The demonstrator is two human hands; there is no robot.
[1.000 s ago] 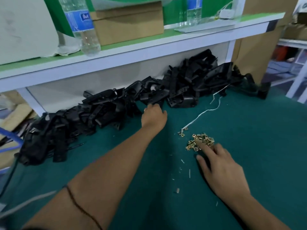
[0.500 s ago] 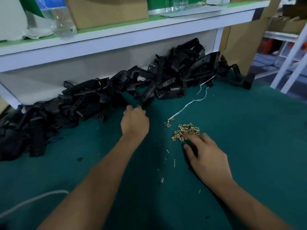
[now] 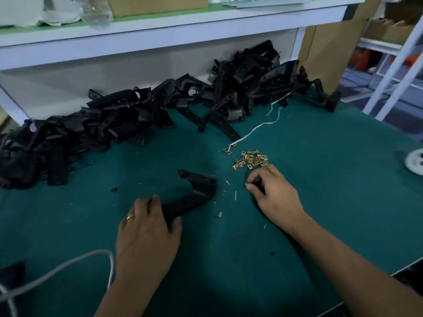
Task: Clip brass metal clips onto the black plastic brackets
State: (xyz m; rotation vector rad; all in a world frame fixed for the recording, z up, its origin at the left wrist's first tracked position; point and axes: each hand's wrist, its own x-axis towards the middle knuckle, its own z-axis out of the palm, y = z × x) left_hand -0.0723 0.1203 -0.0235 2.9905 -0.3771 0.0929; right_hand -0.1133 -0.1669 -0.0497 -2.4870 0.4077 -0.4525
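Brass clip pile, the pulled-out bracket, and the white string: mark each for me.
brass clip pile (image 3: 250,159), head view, centre of the heap
black bracket (image 3: 201,188), head view, its bend
white string (image 3: 256,130), head view, mid-length

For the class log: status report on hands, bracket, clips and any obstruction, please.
Left hand grips black bracket on green mat. Right hand pinches what looks like one clip beside brass clip pile. Nothing between bracket and clip.
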